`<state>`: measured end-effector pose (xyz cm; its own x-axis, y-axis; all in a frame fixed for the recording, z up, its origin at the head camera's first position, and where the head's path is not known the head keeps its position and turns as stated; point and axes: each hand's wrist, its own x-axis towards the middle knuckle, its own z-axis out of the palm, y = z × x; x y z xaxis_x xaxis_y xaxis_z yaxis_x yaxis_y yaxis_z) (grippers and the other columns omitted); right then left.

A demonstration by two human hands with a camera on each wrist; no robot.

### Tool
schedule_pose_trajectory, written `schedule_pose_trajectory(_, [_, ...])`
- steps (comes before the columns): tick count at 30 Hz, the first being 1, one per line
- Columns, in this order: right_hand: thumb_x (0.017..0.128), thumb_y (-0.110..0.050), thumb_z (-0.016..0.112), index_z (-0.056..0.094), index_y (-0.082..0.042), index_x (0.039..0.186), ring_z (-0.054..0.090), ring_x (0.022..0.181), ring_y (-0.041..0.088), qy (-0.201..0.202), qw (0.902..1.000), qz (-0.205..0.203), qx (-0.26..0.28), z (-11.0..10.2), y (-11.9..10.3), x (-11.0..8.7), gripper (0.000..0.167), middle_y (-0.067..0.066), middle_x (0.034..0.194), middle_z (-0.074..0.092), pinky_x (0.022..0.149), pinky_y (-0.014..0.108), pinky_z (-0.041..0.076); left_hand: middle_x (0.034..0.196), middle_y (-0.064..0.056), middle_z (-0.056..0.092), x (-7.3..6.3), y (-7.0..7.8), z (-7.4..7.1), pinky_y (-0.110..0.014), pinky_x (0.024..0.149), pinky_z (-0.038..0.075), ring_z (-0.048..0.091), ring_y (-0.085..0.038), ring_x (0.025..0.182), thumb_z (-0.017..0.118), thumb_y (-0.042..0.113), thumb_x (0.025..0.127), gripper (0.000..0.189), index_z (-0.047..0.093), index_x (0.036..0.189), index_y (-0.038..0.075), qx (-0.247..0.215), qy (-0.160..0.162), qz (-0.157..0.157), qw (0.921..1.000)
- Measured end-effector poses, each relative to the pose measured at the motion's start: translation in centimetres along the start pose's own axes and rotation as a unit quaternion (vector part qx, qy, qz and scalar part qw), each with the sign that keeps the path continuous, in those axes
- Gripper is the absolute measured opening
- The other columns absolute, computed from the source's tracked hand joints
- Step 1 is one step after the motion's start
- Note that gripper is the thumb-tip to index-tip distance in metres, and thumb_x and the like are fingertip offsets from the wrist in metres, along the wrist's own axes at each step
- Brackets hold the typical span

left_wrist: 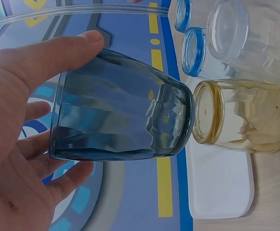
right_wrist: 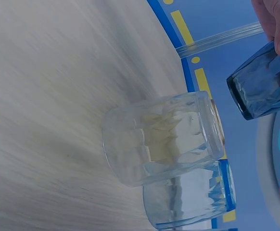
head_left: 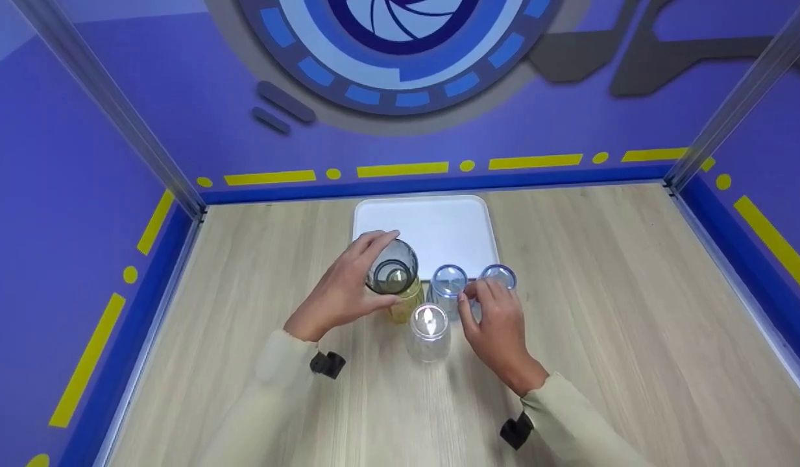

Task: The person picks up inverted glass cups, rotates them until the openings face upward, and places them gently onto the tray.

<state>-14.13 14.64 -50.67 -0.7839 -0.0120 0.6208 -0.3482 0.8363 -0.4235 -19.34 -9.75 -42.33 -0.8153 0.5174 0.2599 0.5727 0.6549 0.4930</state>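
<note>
Dark-blue tapered glass tumbler: rim-gripped in fingers of left hand, presumably leaving base free above upturned amber glass tumbler. Near bent fingers of right hand, grip indeterminate: upturned pale-blue glass tumbler.

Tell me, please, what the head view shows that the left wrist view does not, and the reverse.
Only the head view shows the beige sleeves and black wrist devices. Only the left wrist view shows the full side of the dark glass. Both show the left hand holding it, plus the yellow glass, clear glass, two blue glasses and white tray.
</note>
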Motion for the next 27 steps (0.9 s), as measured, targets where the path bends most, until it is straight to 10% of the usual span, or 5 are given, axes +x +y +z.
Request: schedule_pose_trajectory(27, [0.087, -0.018, 0.068, 0.062, -0.012, 0.089, 0.058, 0.079, 0.016, -0.031, 0.9993, -0.018, -0.007, 1.1, 0.0, -1.0, 0.008, -0.001, 0.083, 0.061, 0.071, 0.034, 0.050, 0.144, -0.005, 0.044, 0.4, -1.9, -0.8, -0.045, 0.105, 0.046, 0.048, -0.024, 0.130, 0.085, 0.032, 0.072, 0.091, 0.036, 0.149, 0.021, 0.011, 0.029, -0.039, 0.9987])
